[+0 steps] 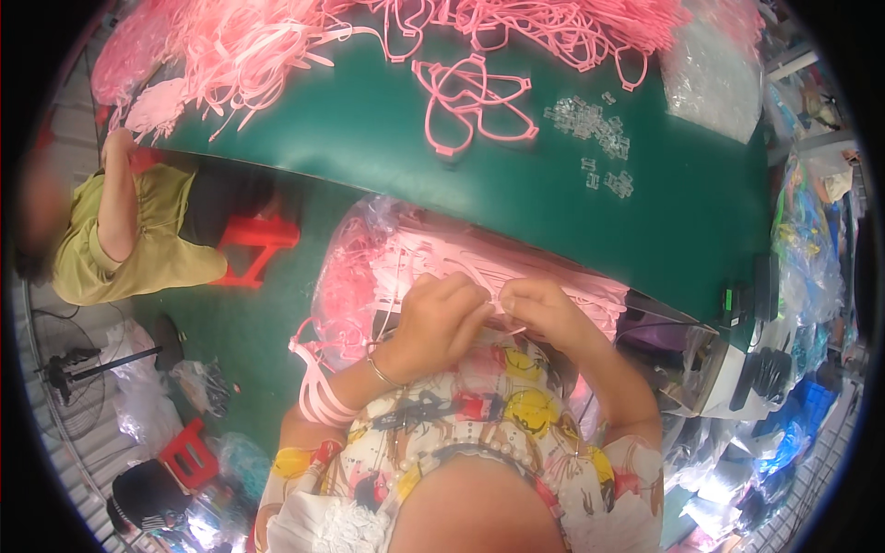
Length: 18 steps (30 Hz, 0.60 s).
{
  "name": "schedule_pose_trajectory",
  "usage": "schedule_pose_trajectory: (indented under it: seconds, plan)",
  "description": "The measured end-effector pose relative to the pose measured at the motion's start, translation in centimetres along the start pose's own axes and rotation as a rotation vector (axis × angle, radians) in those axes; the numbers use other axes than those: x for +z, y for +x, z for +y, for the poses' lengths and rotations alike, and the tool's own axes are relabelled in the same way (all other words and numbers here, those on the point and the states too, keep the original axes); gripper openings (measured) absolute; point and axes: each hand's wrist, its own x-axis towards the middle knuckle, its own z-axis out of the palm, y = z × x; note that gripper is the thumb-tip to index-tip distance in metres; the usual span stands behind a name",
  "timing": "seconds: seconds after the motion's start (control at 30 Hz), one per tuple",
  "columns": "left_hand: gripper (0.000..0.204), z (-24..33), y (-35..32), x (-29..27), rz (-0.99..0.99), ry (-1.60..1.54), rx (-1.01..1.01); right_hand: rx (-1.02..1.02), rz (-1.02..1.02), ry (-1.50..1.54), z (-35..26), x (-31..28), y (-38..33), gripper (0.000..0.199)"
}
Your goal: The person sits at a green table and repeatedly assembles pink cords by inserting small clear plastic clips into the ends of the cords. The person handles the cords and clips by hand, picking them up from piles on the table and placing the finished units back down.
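My left hand (441, 318) and my right hand (546, 311) meet over a stack of flat pink straps (424, 253) below the table edge. Both are closed, with thumbs and fingertips pinched close together on a thin pink strap (516, 330); most of it is hidden by my fingers. Several finished-looking pink strap loops (323, 398) hang around my left forearm, above a thin bracelet (380, 370). Left of the stack, a clear plastic bag (346, 267) holds more pink pieces.
On the green table (323, 138) lie linked pink frame-shaped loops (475, 97), small clear plastic clips (590, 127) and a large heap of pink straps (244, 55). A clear bag (714, 88) rests at right. A person in a green top (138, 230) sits left near a red stool (253, 249).
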Motion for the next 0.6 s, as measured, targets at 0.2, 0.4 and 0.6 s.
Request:
schedule_pose_trajectory:
  seconds: [0.2,0.4,0.6]
  plan:
    - [0.008,0.1,-0.2,-0.1,-0.135,-0.089,0.076,0.098,-0.142,0.0,-0.5,-1.0,0.7,0.019]
    - [0.017,-0.3,0.4,-0.2,-0.302,-0.713,-0.337,-0.066,-0.179,0.011,-1.3,-1.6,-0.1,0.015]
    - [0.024,-1.0,0.6,-0.5,-0.392,-1.092,-0.757,-0.321,-0.021,-0.209,-0.5,-1.2,0.4,0.008]
